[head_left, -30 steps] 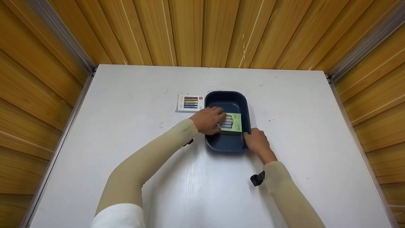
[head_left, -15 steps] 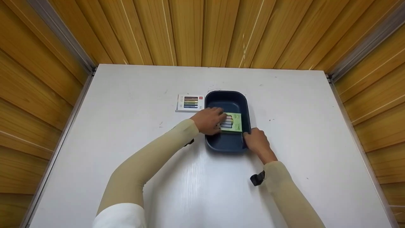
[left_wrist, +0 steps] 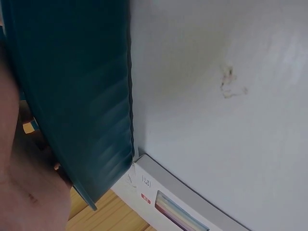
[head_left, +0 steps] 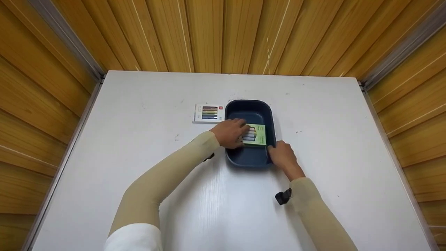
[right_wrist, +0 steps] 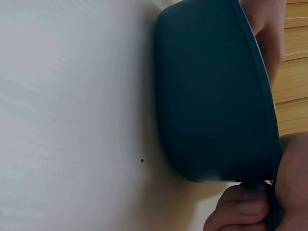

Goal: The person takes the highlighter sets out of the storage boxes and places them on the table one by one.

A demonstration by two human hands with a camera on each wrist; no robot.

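A dark blue rectangular basin (head_left: 248,157) stands on the white table, its outer wall filling much of both wrist views. Inside it lies a flat green box (head_left: 260,136) whose window shows pale coloured sticks. My left hand (head_left: 228,134) reaches over the basin's left rim and holds the box by its left end, which the fingers hide. At the basin's right side, my right hand (head_left: 283,156) grips the rim, thumb inside; in the right wrist view its curled fingers (right_wrist: 240,209) show against the outside.
A white box (head_left: 209,113) with a window of coloured sticks lies flat at the basin's upper left, close to its wall. Wood-grain panels (head_left: 209,35) rise behind the table's far edge and along both sides. A black wrist camera (head_left: 283,197) hangs at the right sleeve.
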